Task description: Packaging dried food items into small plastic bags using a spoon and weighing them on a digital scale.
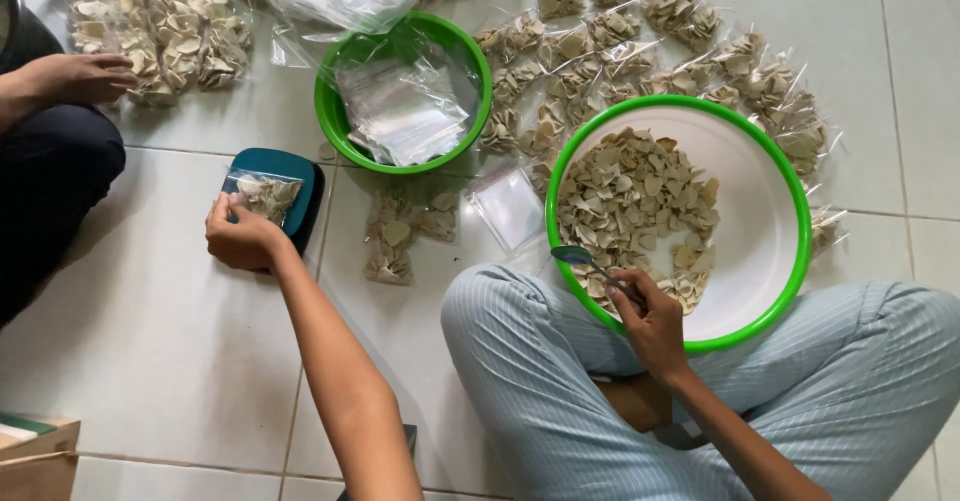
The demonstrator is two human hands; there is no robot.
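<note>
Presently, the person sits cross-legged on the tiled floor (170, 361), both hands engaged. The left hand (240, 236) is closed around the near edge of a small clear bag of pale crackers (266, 195), which lies on a teal weighing scale (300, 176); the fingers curl at the bag's left corner. The right hand (650, 321) is clenched on the handle of a metal spoon (583, 258), whose bowl points left, just over the near rim of a large green-rimmed basin (795, 191). That basin holds a loose heap of folded pale crackers (635, 196) on its left half; its right half shows bare white.

A smaller green basin (330, 111) beyond the scale contains a stack of empty clear bags (405, 111). One empty bag (508, 206) lies flat on the floor between the two basins. Two or three filled bags (400, 236) lie beside the scale. Many filled bags (700, 61) are spread behind the large basin, and more are at the upper left (170, 31), where another person's hand (80, 79) rests against them.
</note>
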